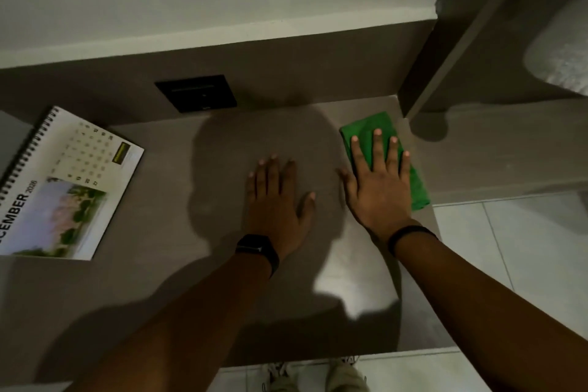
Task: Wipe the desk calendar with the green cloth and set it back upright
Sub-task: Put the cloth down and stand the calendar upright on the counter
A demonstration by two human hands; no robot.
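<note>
The desk calendar (68,188), spiral-bound and white with a landscape photo and a December page, stands tilted at the far left of the grey desk (197,280). A folded green cloth (369,130) lies flat near the desk's right edge. My right hand (378,188) rests flat on it, fingers spread, covering its middle; the cloth shows beyond the fingertips and to the right of the hand. My left hand (276,200) lies flat and open on the bare desk a little left of the cloth, far from the calendar.
A black wall plate (195,93) sits on the grey back panel behind the desk. A grey partition (451,51) rises at the right rear. Pale floor tiles (515,248) lie past the desk's right edge, and shoes (318,375) show below the front edge.
</note>
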